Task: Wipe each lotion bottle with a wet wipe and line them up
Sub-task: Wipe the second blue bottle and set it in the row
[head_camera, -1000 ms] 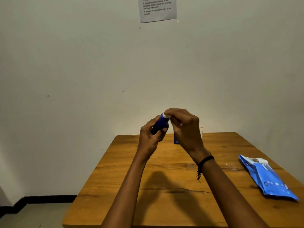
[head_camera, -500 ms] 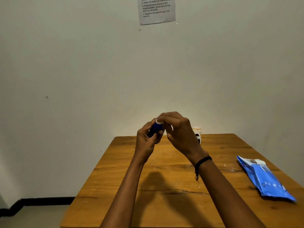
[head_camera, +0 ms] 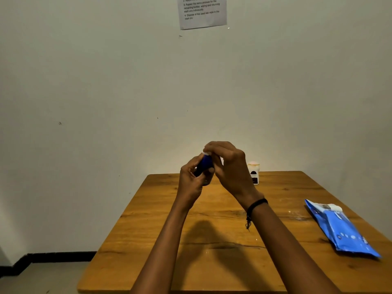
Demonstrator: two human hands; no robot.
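Observation:
My left hand point(head_camera: 192, 179) grips a small dark blue bottle point(head_camera: 204, 164), raised above the far part of the wooden table point(head_camera: 212, 240). My right hand point(head_camera: 230, 166) curls over the bottle's top and pinches a white wet wipe point(head_camera: 206, 153) against it; only a sliver of the wipe shows. A white lotion bottle point(head_camera: 254, 172) with a dark label stands at the table's far edge, just right of my right hand.
A blue pack of wet wipes point(head_camera: 341, 229) lies near the table's right edge. A plain wall rises directly behind the table, with a printed sheet point(head_camera: 202, 11) taped high on it. Floor shows at the lower left.
Both hands stayed together on the blue bottle, with my right hand's fingers shifting over its top. The white bottle behind has come into view as my right hand moved left.

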